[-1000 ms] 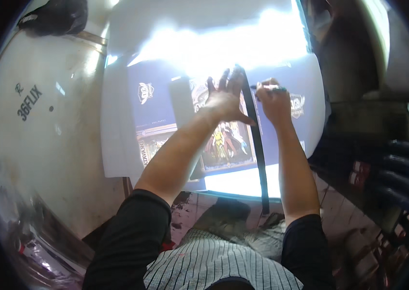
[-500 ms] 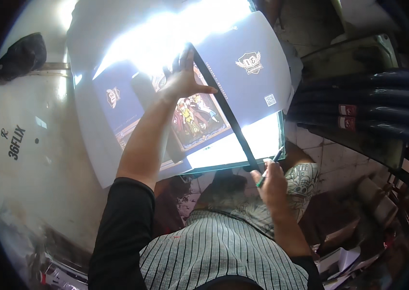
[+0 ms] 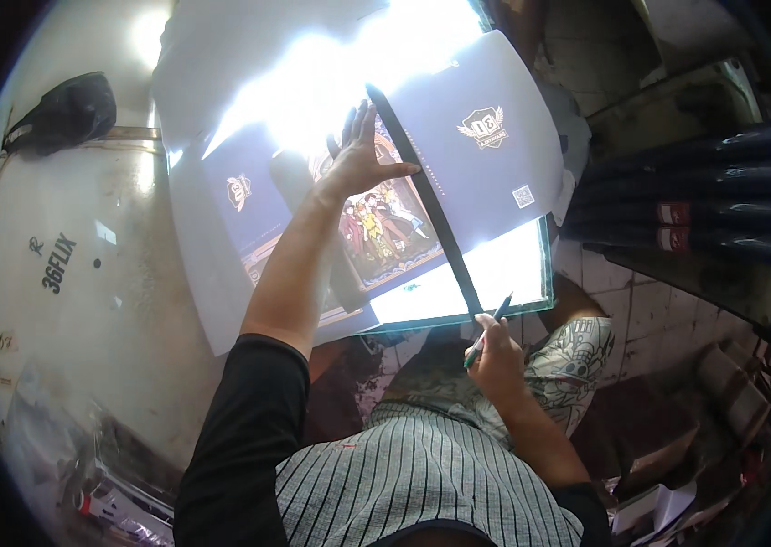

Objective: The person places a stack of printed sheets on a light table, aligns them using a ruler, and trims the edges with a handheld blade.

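Note:
A long dark ruler [image 3: 440, 228] lies slantwise across a large sheet printed in blue [image 3: 486, 169], beside a framed colour picture [image 3: 376, 223] of several figures. My left hand [image 3: 358, 164] is spread flat on the sheet, its thumb resting on the ruler. At the ruler's near end my right hand [image 3: 499, 356] is closed around a slim dark pen [image 3: 500, 308] with a green end, its tip pointing up and away from me. The fingers are at or beside the ruler; I cannot tell whether they touch it.
Beneath the sheet is a brightly lit glass panel [image 3: 486, 269] with a greenish edge; glare washes out the far part. A white tabletop [image 3: 66, 301] with a black bag [image 3: 66, 114] spreads to the left. Dark blue rolls [image 3: 704, 210] lie at the right, boxes [image 3: 732, 392] below them.
My right hand and the pen have shifted left, from near the glass corner to the ruler's near end. The left hand stays on the ruler. The whole view has shifted slightly.

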Motion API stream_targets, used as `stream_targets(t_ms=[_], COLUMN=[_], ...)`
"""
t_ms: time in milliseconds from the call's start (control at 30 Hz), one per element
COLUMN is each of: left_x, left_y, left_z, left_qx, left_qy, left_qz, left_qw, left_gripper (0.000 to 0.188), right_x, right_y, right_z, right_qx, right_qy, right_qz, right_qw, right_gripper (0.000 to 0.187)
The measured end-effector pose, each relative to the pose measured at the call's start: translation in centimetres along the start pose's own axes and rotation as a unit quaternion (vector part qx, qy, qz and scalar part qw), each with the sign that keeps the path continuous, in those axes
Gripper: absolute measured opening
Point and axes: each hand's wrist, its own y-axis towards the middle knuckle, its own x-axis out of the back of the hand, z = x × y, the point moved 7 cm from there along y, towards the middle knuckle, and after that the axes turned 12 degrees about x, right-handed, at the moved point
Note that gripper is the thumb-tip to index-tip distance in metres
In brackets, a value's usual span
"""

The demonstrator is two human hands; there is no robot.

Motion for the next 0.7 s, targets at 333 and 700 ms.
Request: stream_targets(t_ms=[333, 700], left_x=[0.7, 0.3], left_y=[-0.6, -0.7], left_z=[-0.2, -0.2], left_qx=[0.008, 0.012], left_qy=[-0.005, 0.026], left_qz=[0.033, 0.048], left_qw=[0.999, 0.998], left_gripper=[0.148, 0.148], right_x=[-0.3, -0.9], right_y=[0.8, 0.5], right_z=[0.4, -0.4], right_qx=[0.001, -0.011], right_qy=[-0.014, -0.084], right_qz=[0.030, 0.054], right_qw=[0.999, 0.995], right_gripper=[0.047, 0.047])
